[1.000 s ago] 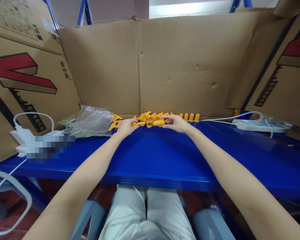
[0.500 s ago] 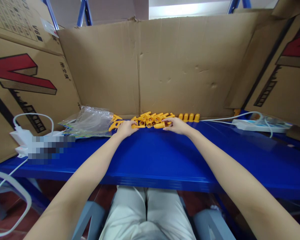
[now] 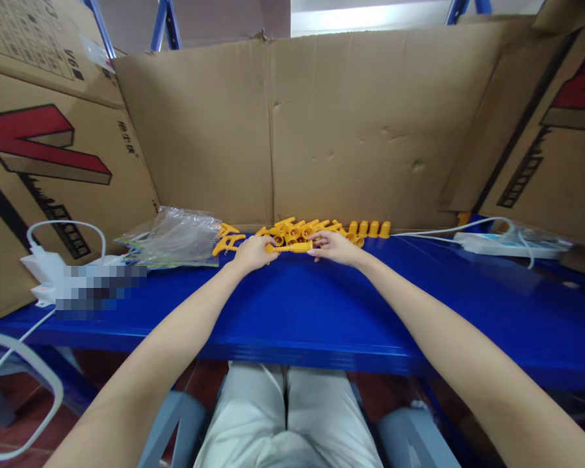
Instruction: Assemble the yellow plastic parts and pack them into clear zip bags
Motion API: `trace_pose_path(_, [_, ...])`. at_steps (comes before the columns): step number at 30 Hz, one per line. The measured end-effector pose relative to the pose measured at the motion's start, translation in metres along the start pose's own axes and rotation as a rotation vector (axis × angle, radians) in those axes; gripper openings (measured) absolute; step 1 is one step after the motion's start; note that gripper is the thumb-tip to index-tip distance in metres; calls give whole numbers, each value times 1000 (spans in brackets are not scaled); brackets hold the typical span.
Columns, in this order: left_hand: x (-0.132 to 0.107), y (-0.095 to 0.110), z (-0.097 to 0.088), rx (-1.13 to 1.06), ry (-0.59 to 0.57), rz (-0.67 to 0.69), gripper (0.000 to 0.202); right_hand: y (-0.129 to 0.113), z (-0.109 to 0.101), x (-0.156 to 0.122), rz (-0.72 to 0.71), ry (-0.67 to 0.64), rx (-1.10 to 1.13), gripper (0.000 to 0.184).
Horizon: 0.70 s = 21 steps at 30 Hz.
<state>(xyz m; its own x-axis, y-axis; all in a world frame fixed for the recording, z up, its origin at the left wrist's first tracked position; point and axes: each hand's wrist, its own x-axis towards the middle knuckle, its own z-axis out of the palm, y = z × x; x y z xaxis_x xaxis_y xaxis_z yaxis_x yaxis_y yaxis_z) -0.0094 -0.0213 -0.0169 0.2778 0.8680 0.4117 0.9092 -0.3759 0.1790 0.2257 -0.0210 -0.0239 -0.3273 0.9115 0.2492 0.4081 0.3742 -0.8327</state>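
My left hand (image 3: 254, 254) is closed around a yellow plastic piece with a thin ribbed stem (image 3: 281, 248); the rest of it is hidden by the fingers. My right hand (image 3: 335, 248) pinches a yellow ribbed plastic cap (image 3: 299, 247), lying sideways. The stem's end meets the cap's left end, and whether it has entered cannot be made out. Just behind both hands lies a pile of yellow plastic parts (image 3: 295, 231), some with round openings facing me. Left of my left hand are yellow hook-shaped pieces (image 3: 224, 244).
Several yellow caps (image 3: 373, 229) stand upright in a row along the cardboard wall (image 3: 351, 130). Clear plastic bags (image 3: 180, 231) lie to the left on the blue table (image 3: 312, 312). White chargers (image 3: 46, 270) and a power strip (image 3: 507, 245) with cables sit at the sides.
My right hand has moved slightly left with the cap, and the gap between cap and stem has closed. Both pieces now line up end to end, a little nearer to me.
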Motion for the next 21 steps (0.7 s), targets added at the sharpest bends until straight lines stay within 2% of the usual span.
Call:
trace_pose_path(6, [-1,4,0,-10,18,22,32,-7,1,-3,67,24,58,25])
trace_pose_path(10, [0,2,0,-32,17,13,31,-8,3,-6,105,-20,93,29])
trace_pose_path(14, [0,1,-1,-65,10,17,31,-4,0,-6,70,-96,131,45])
trace_pose_path(19, [0,2,-1,-95,22,75,36,-4,-2,-6,59,-140,166,28])
trace_pose_path(21, [-1,2,-1,-95,32,99,38,-7,0,-7,83,-152,196,33])
